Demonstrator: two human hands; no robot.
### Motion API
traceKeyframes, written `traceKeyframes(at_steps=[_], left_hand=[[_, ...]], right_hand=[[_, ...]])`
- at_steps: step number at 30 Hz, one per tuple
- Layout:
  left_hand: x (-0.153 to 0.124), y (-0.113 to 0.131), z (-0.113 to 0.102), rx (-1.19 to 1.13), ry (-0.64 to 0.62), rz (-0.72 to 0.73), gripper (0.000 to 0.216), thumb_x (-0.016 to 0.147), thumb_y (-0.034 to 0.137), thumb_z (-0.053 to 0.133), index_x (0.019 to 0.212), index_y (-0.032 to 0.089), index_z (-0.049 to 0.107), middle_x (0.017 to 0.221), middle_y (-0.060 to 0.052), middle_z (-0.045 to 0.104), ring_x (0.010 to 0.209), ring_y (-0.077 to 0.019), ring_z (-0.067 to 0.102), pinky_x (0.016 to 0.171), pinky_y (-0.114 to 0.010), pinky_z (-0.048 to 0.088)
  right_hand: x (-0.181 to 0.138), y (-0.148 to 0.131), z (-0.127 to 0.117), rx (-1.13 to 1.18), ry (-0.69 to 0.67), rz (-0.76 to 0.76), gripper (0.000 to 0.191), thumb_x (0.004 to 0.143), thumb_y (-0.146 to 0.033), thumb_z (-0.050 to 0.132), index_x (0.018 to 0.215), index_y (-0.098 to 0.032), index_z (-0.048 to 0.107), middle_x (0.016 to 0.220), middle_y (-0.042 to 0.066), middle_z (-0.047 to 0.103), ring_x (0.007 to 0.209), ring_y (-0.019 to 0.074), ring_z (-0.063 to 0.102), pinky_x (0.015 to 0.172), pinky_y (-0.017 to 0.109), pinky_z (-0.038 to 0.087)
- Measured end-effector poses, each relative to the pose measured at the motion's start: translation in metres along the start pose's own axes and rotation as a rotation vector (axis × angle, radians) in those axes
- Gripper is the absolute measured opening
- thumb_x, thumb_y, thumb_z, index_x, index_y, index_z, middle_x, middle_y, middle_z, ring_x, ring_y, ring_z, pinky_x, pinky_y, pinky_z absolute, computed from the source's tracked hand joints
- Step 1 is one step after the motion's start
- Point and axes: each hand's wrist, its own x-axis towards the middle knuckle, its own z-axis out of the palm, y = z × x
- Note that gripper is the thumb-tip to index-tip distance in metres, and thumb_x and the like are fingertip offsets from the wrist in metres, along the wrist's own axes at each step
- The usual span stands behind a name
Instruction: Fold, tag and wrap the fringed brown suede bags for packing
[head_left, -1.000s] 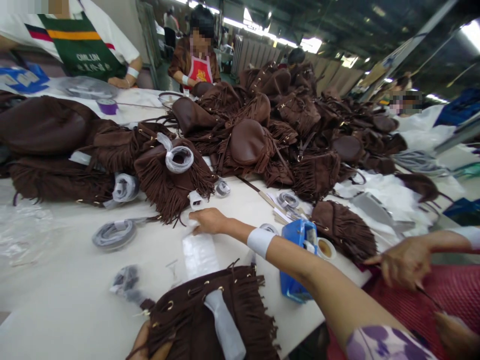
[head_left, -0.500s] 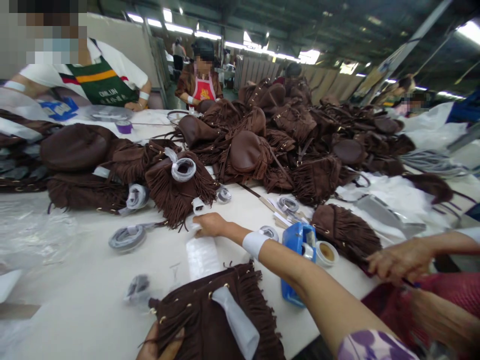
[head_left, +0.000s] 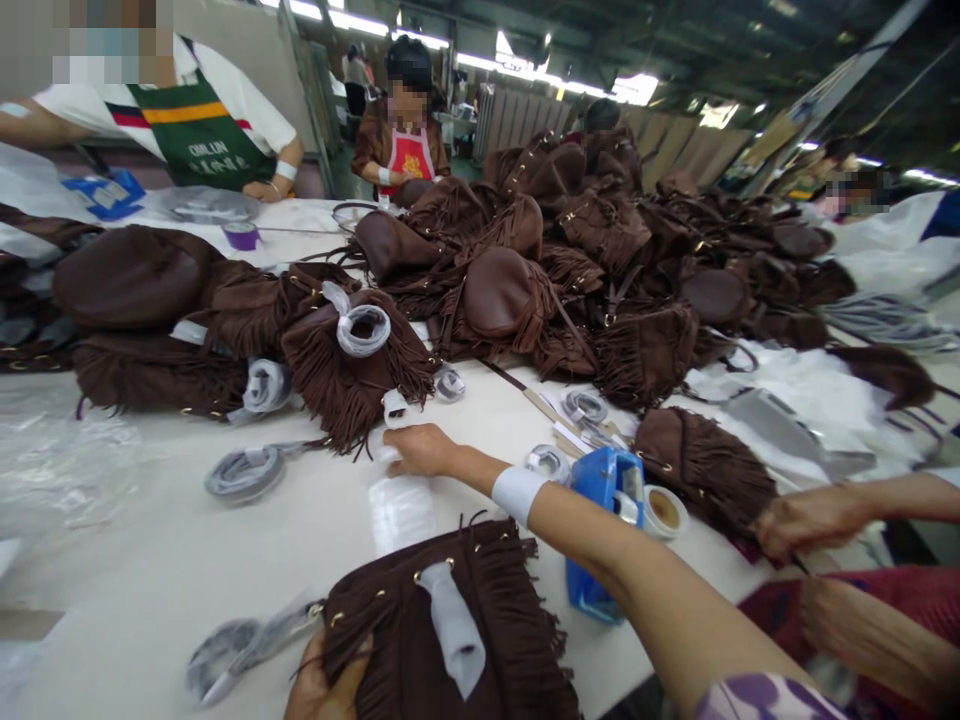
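My left hand [head_left: 330, 680] grips the left edge of a dark brown fringed bag [head_left: 412, 640], its thumb on the front and its other fingers partly hidden. A white wrap [head_left: 452, 625] covers something on the bag's front. From the bag's left corner a plastic-wrapped strap coil [head_left: 225, 655] trails onto the table. Beyond the bag, my right hand [head_left: 421, 450] reaches forward with fingers closed at the far end of a clear plastic bag [head_left: 401, 512] lying flat. Its fingertips are partly hidden. A small white wrapped piece [head_left: 395, 405] is just past that hand.
Brown fringed bags [head_left: 502, 290] are heaped across the table's far side. Under my right forearm stands a blue tape dispenser [head_left: 604, 530], beside a tape roll [head_left: 664, 510]. A co-worker's hands [head_left: 817, 520] work at the right. Wrapped coils [head_left: 246, 472] and plastic sheets [head_left: 67, 460] lie left.
The wrapped coil by the held bag has moved down and left, its strap now stretched out from the corner. My right hand stays at the clear plastic bag. The view has shifted slightly.
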Motion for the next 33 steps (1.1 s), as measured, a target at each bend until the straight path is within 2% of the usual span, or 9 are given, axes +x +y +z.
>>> traceKeyframes(at_steps=[6, 8, 11, 14, 17, 19, 23, 26, 33], left_hand=[[-0.016, 0.006, 0.007, -0.128, -0.046, -0.045, 0.056, 0.066, 0.043, 0.077, 0.114, 0.019, 0.061, 0.105, -0.008, 0.073, 0.103, -0.0295, 0.068, 0.099, -0.049, 0.05], [-0.025, 0.008, -0.001, -0.131, -0.021, 0.027, 0.062, 0.066, 0.042, 0.079, 0.12, 0.018, 0.057, 0.118, -0.01, 0.068, 0.115, -0.029, 0.062, 0.107, -0.049, 0.043], [-0.051, 0.005, -0.016, -0.073, 0.134, 0.159, 0.074, 0.07, 0.046, 0.077, 0.133, 0.021, 0.047, 0.134, -0.013, 0.059, 0.127, -0.0297, 0.053, 0.113, -0.053, 0.036], [-0.082, -0.004, -0.016, 0.145, 0.226, 0.456, 0.069, 0.082, 0.046, 0.065, 0.142, 0.022, 0.039, 0.142, -0.014, 0.051, 0.129, -0.0307, 0.052, 0.113, -0.056, 0.037], [-0.089, -0.014, 0.002, 0.568, 0.008, 0.947, 0.049, 0.094, 0.032, 0.048, 0.142, 0.024, 0.042, 0.149, -0.009, 0.046, 0.141, -0.0279, 0.038, 0.119, -0.052, 0.03], [-0.077, -0.021, 0.016, 0.838, -0.128, 1.104, 0.049, 0.096, 0.026, 0.042, 0.145, 0.021, 0.04, 0.151, -0.008, 0.045, 0.145, -0.027, 0.031, 0.121, -0.052, 0.025], [-0.041, -0.027, 0.023, 1.09, -0.134, 1.182, 0.057, 0.098, 0.027, 0.041, 0.152, 0.016, 0.027, 0.158, -0.01, 0.034, 0.147, -0.0279, 0.025, 0.121, -0.053, 0.022], [-0.025, -0.023, 0.019, 1.089, -0.124, 1.219, 0.058, 0.098, 0.029, 0.039, 0.153, 0.018, 0.024, 0.158, -0.01, 0.032, 0.148, -0.0283, 0.025, 0.121, -0.053, 0.022], [-0.01, -0.012, 0.025, 0.972, -0.086, 1.284, 0.053, 0.096, 0.033, 0.043, 0.146, 0.018, 0.039, 0.151, -0.013, 0.044, 0.142, -0.0312, 0.035, 0.118, -0.055, 0.025]], right_hand=[[-0.025, -0.013, -0.032, -0.016, 0.083, 0.093, 0.086, 0.074, -0.046, 0.08, 0.142, -0.013, 0.038, 0.13, 0.021, 0.058, 0.118, 0.0347, 0.056, 0.096, 0.047, 0.047], [-0.055, -0.026, -0.048, -0.04, 0.195, 0.209, 0.082, 0.076, -0.032, 0.08, 0.144, -0.014, 0.037, 0.138, 0.022, 0.051, 0.127, 0.0349, 0.049, 0.103, 0.051, 0.042], [-0.124, -0.061, -0.062, -0.041, 0.417, 0.405, 0.056, 0.086, -0.018, 0.066, 0.138, -0.014, 0.046, 0.143, 0.021, 0.047, 0.133, 0.0323, 0.043, 0.109, 0.053, 0.037], [-0.196, -0.107, -0.047, 0.148, 0.51, 0.45, 0.034, 0.098, -0.017, 0.045, 0.131, -0.015, 0.054, 0.139, 0.015, 0.054, 0.131, 0.0233, 0.048, 0.11, 0.043, 0.041], [-0.238, -0.139, -0.002, 0.263, 0.486, 0.455, 0.038, 0.099, -0.016, 0.038, 0.135, -0.016, 0.052, 0.141, 0.013, 0.053, 0.134, 0.0208, 0.046, 0.113, 0.042, 0.04], [-0.247, -0.144, 0.03, 0.229, 0.421, 0.449, 0.041, 0.1, -0.016, 0.038, 0.139, -0.013, 0.048, 0.147, 0.015, 0.047, 0.14, 0.0239, 0.039, 0.114, 0.046, 0.038], [-0.238, -0.128, 0.069, 0.104, 0.347, 0.402, 0.046, 0.101, -0.016, 0.036, 0.147, -0.014, 0.041, 0.156, 0.013, 0.035, 0.146, 0.0247, 0.027, 0.118, 0.047, 0.032], [-0.226, -0.114, 0.076, 0.06, 0.381, 0.378, 0.047, 0.101, -0.017, 0.036, 0.148, -0.017, 0.039, 0.156, 0.012, 0.034, 0.147, 0.0232, 0.025, 0.118, 0.045, 0.031], [-0.213, -0.105, 0.065, 0.107, 0.479, 0.331, 0.04, 0.099, -0.016, 0.039, 0.138, -0.012, 0.051, 0.147, 0.018, 0.046, 0.141, 0.0243, 0.037, 0.114, 0.049, 0.036]])
